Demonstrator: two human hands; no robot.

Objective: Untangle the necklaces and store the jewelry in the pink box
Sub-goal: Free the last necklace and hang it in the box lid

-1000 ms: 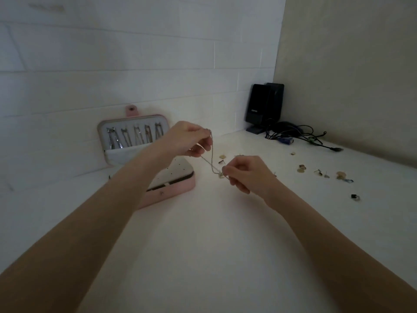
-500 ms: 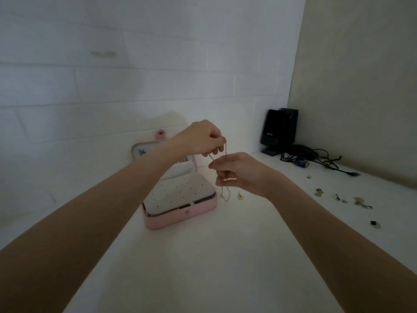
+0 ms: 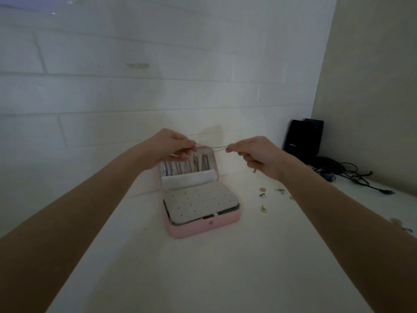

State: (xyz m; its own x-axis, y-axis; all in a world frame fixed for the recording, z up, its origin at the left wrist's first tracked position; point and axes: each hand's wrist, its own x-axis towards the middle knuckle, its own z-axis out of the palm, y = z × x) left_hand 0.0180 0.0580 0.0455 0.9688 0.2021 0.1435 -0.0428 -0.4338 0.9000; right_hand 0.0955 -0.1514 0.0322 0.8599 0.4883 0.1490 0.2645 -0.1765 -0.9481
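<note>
Seen from the head camera, a person's two bare arms reach out over a white table [image 3: 203,267] set against a white block wall [image 3: 135,86]. The left hand [image 3: 171,146] and the right hand [image 3: 257,154] are held apart above the far end of an open pink box [image 3: 203,229], each with curled fingers pinching one end of a thin necklace chain [image 3: 213,147] that runs in a nearly level line between them. A short length of chain hangs below the right hand. The box sits on the table directly beneath the hands, its lid [image 3: 214,159] propped upright at the far side; several chains already hang in a row inside the lid [image 3: 191,167], above a pale fabric pocket. The near half of the box carries a grey perforated panel [image 3: 200,204], lying flat. To the right of the box, a few small loose jewelry pieces [image 3: 262,195] lie scattered on the table, with more at the right edge of the view. In the far right corner stands a black speaker [image 3: 302,138] beside a tangle of dark cables [image 3: 343,172].
</note>
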